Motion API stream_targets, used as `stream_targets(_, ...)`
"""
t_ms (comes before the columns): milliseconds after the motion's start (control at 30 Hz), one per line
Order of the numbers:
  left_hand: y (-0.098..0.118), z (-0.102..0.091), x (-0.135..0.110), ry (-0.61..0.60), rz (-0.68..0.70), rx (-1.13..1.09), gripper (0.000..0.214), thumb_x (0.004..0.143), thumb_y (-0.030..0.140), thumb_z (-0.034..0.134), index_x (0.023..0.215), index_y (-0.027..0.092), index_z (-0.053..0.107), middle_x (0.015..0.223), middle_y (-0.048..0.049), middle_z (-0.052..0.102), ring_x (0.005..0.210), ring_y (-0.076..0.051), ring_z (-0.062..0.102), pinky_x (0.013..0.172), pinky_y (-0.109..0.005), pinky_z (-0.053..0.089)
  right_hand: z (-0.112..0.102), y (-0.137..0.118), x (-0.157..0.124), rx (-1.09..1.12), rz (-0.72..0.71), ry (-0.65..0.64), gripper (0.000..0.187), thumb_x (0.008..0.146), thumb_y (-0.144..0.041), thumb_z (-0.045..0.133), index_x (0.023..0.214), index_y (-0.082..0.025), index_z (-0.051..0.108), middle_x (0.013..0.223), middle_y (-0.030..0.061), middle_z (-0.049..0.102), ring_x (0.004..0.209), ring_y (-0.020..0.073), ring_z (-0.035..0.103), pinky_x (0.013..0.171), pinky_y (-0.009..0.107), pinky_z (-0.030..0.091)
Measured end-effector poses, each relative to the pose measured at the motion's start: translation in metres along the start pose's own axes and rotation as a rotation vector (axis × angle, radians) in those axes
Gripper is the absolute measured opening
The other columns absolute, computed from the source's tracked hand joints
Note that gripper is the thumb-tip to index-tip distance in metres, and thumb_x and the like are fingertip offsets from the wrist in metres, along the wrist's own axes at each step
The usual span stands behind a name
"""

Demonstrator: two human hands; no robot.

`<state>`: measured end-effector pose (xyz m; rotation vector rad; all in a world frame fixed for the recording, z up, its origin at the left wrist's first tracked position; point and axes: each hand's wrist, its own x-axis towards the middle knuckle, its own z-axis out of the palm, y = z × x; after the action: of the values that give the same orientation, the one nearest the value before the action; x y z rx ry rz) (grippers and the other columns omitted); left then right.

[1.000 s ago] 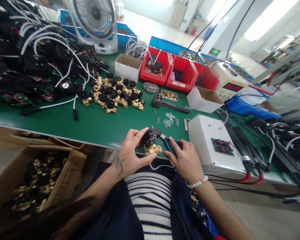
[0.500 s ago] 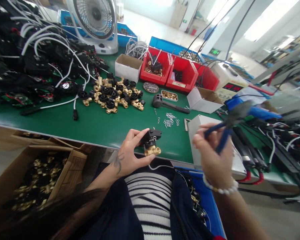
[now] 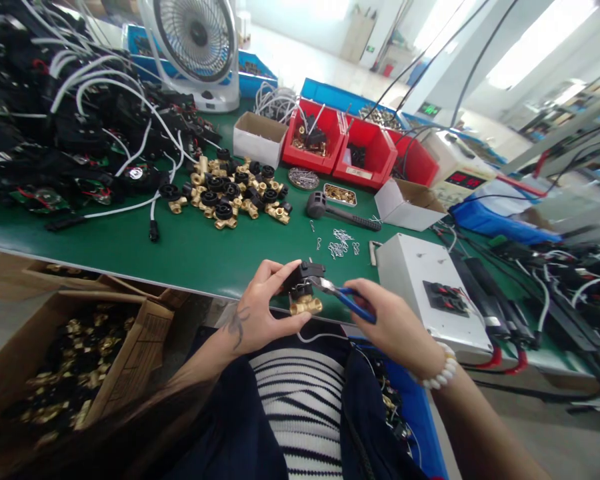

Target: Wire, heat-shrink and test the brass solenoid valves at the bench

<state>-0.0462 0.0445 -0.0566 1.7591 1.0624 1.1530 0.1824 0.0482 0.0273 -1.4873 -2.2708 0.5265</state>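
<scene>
My left hand (image 3: 261, 308) is closed around a brass valve with a black plastic top (image 3: 306, 304), held over the bench's front edge. Blue-handled pliers (image 3: 356, 305) are gripped in my right hand (image 3: 395, 323). Their metal jaws reach the valve between its black top and brass body, where a thin wire clip shows. Whether the jaws are closed on that clip I cannot tell. Beyond my hands lie several small metal clips (image 3: 338, 249) on the green bench top (image 3: 200, 257).
A heap of brass valves (image 3: 230, 193) lies further back, near a black-handled tool (image 3: 343, 212). Red bins (image 3: 365, 155) and a fan (image 3: 197, 53) stand behind. A grey box with switches (image 3: 420, 287) stands right; cartons (image 3: 145, 333) are low left.
My right hand has swung left and down from over the grey box, bringing the pliers to the valve. My left hand holds the valve almost in the same spot.
</scene>
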Motion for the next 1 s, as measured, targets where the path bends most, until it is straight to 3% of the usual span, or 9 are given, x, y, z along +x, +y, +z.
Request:
stream_targets(167,-0.001,0.001,-0.001,0.013,0.017,-0.005,0.072,0.076,0.03,0.073,0.142,0.022,0.045,0.112,-0.0045,0.048,0.107,-0.019,0.053,0.092,-0.035,0.057,-0.002,0.0,0.001,0.17,0.029,0.725,0.014,0.089,-0.024,0.056,0.102,-0.024,0.053,0.082,-0.0003,0.054,0.066,0.0146,0.054,0.063,0.029,0.047)
stream_targets(367,-0.001,0.002,0.001,0.012,0.017,0.005,0.07,0.075,0.031,0.073,0.14,0.024,0.047,0.111,-0.0046,0.048,0.104,-0.019,0.055,0.09,-0.037,0.058,-0.002,-0.002,0.002,-0.025,-0.062,0.068,0.014,0.079,-0.018,0.06,0.092,-0.022,0.06,0.073,-0.0005,0.059,0.058,0.0152,0.055,0.053,0.027,0.044)
stream_targets(533,-0.002,0.003,0.001,0.026,0.038,0.005,0.07,0.076,0.032,0.072,0.141,0.024,0.047,0.111,-0.0046,0.049,0.104,-0.02,0.055,0.09,-0.037,0.058,-0.004,-0.005,0.003,0.124,0.035,0.702,0.013,0.09,-0.026,0.053,0.102,-0.023,0.053,0.087,0.0027,0.057,0.071,0.0166,0.058,0.065,0.031,0.049)
stream_targets(600,-0.001,0.002,0.002,0.01,0.017,0.018,0.071,0.075,0.032,0.073,0.141,0.022,0.047,0.112,-0.0052,0.049,0.105,-0.02,0.055,0.09,-0.038,0.058,0.001,-0.004,0.001,0.129,0.034,0.573,0.012,0.088,-0.025,0.053,0.099,-0.024,0.052,0.081,0.0012,0.056,0.062,0.0155,0.055,0.057,0.029,0.046)
stream_targets(700,0.002,0.0,0.002,-0.01,-0.025,0.021,0.071,0.075,0.032,0.072,0.14,0.021,0.047,0.112,-0.0054,0.048,0.105,-0.02,0.055,0.092,-0.038,0.058,0.002,-0.002,0.001,0.02,0.015,0.079,0.011,0.078,-0.022,0.059,0.089,-0.023,0.058,0.071,-0.0005,0.058,0.056,0.0149,0.053,0.051,0.027,0.043)
stream_targets(767,0.002,0.0,0.003,-0.006,-0.027,0.006,0.07,0.075,0.032,0.072,0.14,0.023,0.047,0.112,-0.0049,0.048,0.106,-0.02,0.055,0.092,-0.038,0.057,-0.004,-0.002,0.001,-0.021,0.041,0.121,0.011,0.079,-0.022,0.06,0.09,-0.022,0.061,0.073,0.0002,0.06,0.06,0.0157,0.054,0.057,0.029,0.045)
stream_targets(900,0.0,0.002,0.002,0.013,0.01,-0.005,0.071,0.075,0.033,0.072,0.141,0.025,0.046,0.112,-0.0048,0.049,0.105,-0.02,0.055,0.093,-0.04,0.057,-0.005,-0.003,0.003,0.152,0.078,0.743,0.011,0.085,-0.027,0.058,0.095,-0.023,0.054,0.079,-0.0003,0.055,0.062,0.0152,0.053,0.06,0.029,0.045)
stream_targets(933,-0.001,0.002,0.002,0.01,0.011,0.001,0.071,0.075,0.033,0.073,0.141,0.026,0.046,0.112,-0.0049,0.049,0.105,-0.02,0.056,0.093,-0.04,0.057,-0.003,-0.004,0.003,0.151,0.075,0.688,0.01,0.085,-0.026,0.058,0.093,-0.023,0.053,0.078,-0.0005,0.055,0.06,0.0151,0.053,0.057,0.029,0.044)
stream_targets(1000,-0.001,0.002,0.002,0.002,0.009,0.016,0.072,0.075,0.033,0.073,0.141,0.026,0.045,0.112,-0.0052,0.049,0.105,-0.021,0.056,0.093,-0.04,0.057,0.001,-0.004,0.002,0.036,0.073,0.302,0.009,0.082,-0.022,0.056,0.09,-0.023,0.055,0.074,0.0001,0.057,0.058,0.0157,0.054,0.055,0.028,0.042)
